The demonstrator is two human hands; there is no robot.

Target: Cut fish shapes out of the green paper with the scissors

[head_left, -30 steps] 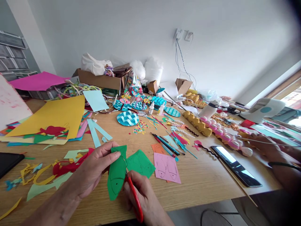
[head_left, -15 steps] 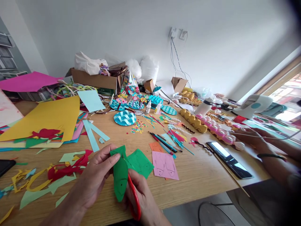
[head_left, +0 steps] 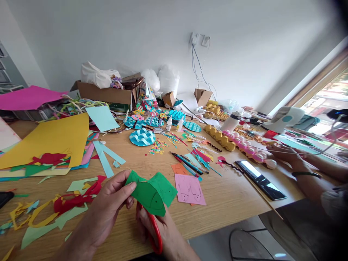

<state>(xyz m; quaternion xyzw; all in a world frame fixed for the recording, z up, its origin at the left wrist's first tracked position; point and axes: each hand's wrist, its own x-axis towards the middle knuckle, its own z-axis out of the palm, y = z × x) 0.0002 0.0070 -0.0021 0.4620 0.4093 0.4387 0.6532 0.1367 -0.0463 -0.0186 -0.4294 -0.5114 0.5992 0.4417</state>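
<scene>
Between thumb and fingers, my left hand [head_left: 115,197] pinches the tail end of a green paper fish [head_left: 150,197] with a drawn eye and gill line. My right hand [head_left: 160,224] grips red-handled scissors [head_left: 156,233] just below the fish; their blades are hidden behind the paper and fingers. Beyond the fish lies a green paper square [head_left: 169,190] with pencil lines. To its right is a pink paper [head_left: 190,189] with two fish outlines, partly over an orange piece [head_left: 178,168].
Paper scraps [head_left: 73,201] lie left, near a yellow sheet [head_left: 54,134]. Pens [head_left: 187,163], blue wave-patterned discs [head_left: 142,137] and glue bottles [head_left: 169,124] stand beyond. A phone [head_left: 260,180] and thin stick [head_left: 262,197] lie right, near another person's hands [head_left: 285,154].
My left hand has turned the green fish so its head swings from pointing down toward me to the right. The scissors stay in my right hand. The view has shifted slightly.
</scene>
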